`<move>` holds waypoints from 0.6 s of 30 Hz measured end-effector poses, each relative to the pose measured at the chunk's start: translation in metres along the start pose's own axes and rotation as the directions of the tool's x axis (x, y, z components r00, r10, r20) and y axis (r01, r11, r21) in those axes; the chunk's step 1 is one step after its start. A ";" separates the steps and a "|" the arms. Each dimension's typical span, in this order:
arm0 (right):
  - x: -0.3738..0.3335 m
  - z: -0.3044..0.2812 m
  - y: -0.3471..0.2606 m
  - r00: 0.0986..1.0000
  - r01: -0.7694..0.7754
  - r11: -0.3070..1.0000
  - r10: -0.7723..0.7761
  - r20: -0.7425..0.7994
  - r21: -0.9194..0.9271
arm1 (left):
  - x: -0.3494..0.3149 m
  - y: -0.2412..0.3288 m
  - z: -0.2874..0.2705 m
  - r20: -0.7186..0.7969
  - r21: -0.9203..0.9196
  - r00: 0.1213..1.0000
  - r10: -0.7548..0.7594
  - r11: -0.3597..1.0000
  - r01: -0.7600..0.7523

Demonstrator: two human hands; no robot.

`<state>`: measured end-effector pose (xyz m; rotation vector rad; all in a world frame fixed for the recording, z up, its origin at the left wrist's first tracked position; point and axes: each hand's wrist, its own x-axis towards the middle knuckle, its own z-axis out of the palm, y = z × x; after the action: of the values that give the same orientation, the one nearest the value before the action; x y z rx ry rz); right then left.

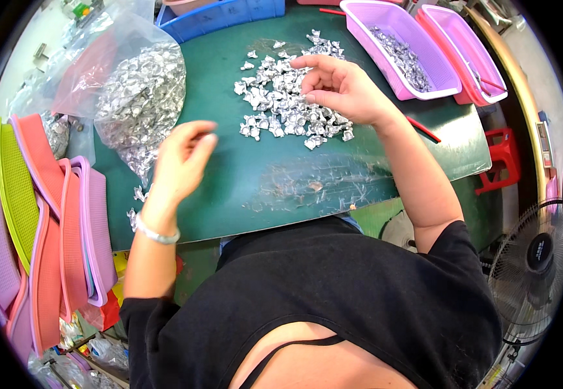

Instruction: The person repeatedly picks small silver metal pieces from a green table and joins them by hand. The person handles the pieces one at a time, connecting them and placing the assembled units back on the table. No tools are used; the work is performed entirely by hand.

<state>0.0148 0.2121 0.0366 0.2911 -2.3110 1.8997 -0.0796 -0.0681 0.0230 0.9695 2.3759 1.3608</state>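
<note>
Leaning at the far left, a stack of trays (48, 233) in purple, green and coral stands on edge beside the green tabletop (242, 188). Just right of it a clear bag (140, 97) full of small silver pieces lies on the tabletop's left part, with a few strays near its lower end. The left hand (183, 159) hovers just right of the bag, fingers loosely curled together and thumb close to them; whether it pinches a piece cannot be told. A bracelet (155, 235) circles its wrist. Further right a loose pile of silver pieces (281, 104) is scattered over the middle of the tabletop. The right hand (336, 84) rests over the pile's right side, fingers bent and partly spread, tips touching the pieces. Behind, a blue bin (223, 16) sits at the back edge. Right of the hand a purple basket (401, 48) holds more silver pieces, and a pink basket (466, 52) stands touching it. A fan (531, 259) stands at the far right, below the tabletop.
</note>
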 end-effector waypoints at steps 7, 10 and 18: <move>0.001 0.014 0.003 0.997 0.058 0.945 -0.036 -0.073 0.322 | 0.046 0.048 0.057 0.500 -0.629 0.858 -0.120 0.630 0.455; -0.001 0.012 0.009 0.991 0.078 0.941 -0.037 -0.126 0.331 | 0.053 0.045 0.064 0.503 -0.664 0.851 -0.151 0.562 0.493; -0.003 0.018 0.017 0.986 0.068 0.946 -0.016 -0.165 0.316 | 0.054 0.036 0.074 0.368 -0.668 0.911 -0.188 0.627 0.400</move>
<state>0.0136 0.1980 0.0163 0.2088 -1.8754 2.1866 -0.0680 0.0298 0.0193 0.4420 1.4474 1.6924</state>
